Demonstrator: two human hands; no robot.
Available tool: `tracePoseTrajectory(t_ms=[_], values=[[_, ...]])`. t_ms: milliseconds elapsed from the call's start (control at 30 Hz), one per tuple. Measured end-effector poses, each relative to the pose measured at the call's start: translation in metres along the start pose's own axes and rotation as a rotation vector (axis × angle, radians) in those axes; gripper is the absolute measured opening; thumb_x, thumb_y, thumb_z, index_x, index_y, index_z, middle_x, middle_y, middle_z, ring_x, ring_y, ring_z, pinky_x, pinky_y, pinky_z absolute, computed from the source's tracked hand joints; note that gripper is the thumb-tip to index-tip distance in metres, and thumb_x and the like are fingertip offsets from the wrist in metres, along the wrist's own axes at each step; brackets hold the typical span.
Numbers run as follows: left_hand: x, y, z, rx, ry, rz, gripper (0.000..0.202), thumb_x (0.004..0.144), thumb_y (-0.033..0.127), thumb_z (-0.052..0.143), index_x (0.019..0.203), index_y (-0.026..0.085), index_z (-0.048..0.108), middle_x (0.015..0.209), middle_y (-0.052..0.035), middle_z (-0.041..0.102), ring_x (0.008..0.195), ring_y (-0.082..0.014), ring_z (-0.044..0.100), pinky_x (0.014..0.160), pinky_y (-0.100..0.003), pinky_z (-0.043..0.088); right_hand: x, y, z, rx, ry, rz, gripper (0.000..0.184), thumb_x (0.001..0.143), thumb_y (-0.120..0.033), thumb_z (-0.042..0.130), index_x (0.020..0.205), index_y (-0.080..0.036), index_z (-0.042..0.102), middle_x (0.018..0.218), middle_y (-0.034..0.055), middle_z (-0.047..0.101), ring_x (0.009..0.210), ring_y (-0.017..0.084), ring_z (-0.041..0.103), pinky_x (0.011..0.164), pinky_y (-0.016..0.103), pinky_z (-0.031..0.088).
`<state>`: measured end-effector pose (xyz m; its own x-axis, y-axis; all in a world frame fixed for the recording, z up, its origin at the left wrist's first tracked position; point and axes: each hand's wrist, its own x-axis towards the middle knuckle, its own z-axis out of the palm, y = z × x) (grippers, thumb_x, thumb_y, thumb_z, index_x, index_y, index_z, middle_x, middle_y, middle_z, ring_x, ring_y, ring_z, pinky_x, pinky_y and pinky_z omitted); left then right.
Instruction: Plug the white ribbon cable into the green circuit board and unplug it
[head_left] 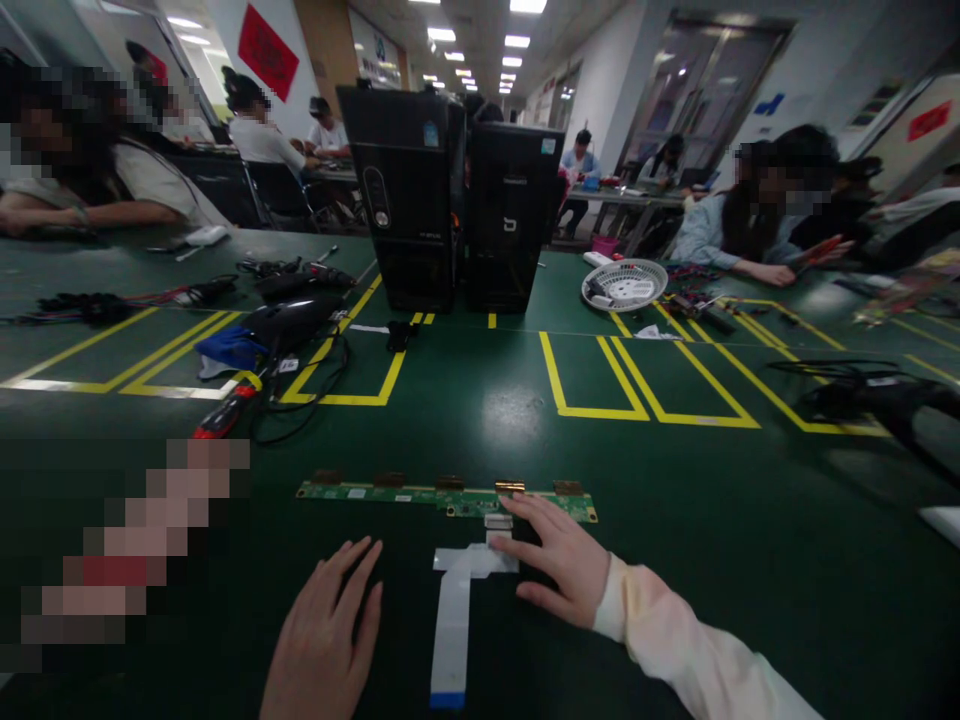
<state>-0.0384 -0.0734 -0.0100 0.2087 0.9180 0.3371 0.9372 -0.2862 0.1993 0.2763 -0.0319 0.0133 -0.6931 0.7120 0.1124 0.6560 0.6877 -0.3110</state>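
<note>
A long narrow green circuit board [405, 494] lies across the dark green table, with several copper-coloured tabs along its far edge. From a connector near its right half, a white flat ribbon cable [452, 625] folds and runs toward me, ending in a blue tip. My right hand [559, 555] rests over the connector with its fingers spread; the fingertips reach the board and the cable's upper end. My left hand [326, 630] lies to the left of the cable, apart from it, fingers extended and holding nothing.
Two black computer towers [409, 200] stand at the back. To the left are a black corded tool [292, 325] and a red-black handled tool [227, 408] beside a pixelated area. A white basket [626, 286] sits back right. Black cables [832, 395] lie at right. Other people sit around.
</note>
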Motion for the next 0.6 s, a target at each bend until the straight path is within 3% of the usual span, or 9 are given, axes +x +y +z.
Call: tracePoseTrajectory(t_ms=[300, 433, 600], values=[[0.000, -0.004, 0.003, -0.017, 0.006, -0.048, 0.039, 0.092, 0.035, 0.038, 0.124, 0.020, 0.053, 0.124, -0.0097, 0.056, 0.116, -0.0275, 0.052, 0.097, -0.048, 0.043, -0.024, 0.003, 0.002, -0.057, 0.005, 0.079, 0.058, 0.086, -0.051, 0.048, 0.139, -0.029, 0.040, 0.148, 0.0078, 0.031, 0.135, 0.026, 0.028, 0.108, 0.049, 0.029], [0.000, -0.001, 0.002, -0.007, 0.009, -0.054, 0.040, 0.092, 0.036, 0.037, 0.123, 0.018, 0.054, 0.124, -0.0110, 0.056, 0.116, -0.0277, 0.052, 0.096, -0.049, 0.043, -0.064, 0.017, 0.002, -0.150, 0.079, 0.193, 0.058, 0.088, -0.051, 0.046, 0.141, -0.029, 0.037, 0.148, 0.0082, 0.030, 0.134, 0.027, 0.031, 0.105, 0.050, 0.034], [-0.001, -0.005, 0.006, 0.007, -0.023, -0.051, 0.042, 0.093, 0.037, 0.037, 0.127, 0.017, 0.052, 0.126, -0.0113, 0.054, 0.117, -0.0288, 0.051, 0.096, -0.050, 0.042, -0.135, 0.049, 0.001, -0.313, 0.152, 0.409, 0.057, 0.089, -0.048, 0.044, 0.142, -0.032, 0.032, 0.148, 0.0079, 0.031, 0.128, 0.029, 0.040, 0.098, 0.049, 0.043]])
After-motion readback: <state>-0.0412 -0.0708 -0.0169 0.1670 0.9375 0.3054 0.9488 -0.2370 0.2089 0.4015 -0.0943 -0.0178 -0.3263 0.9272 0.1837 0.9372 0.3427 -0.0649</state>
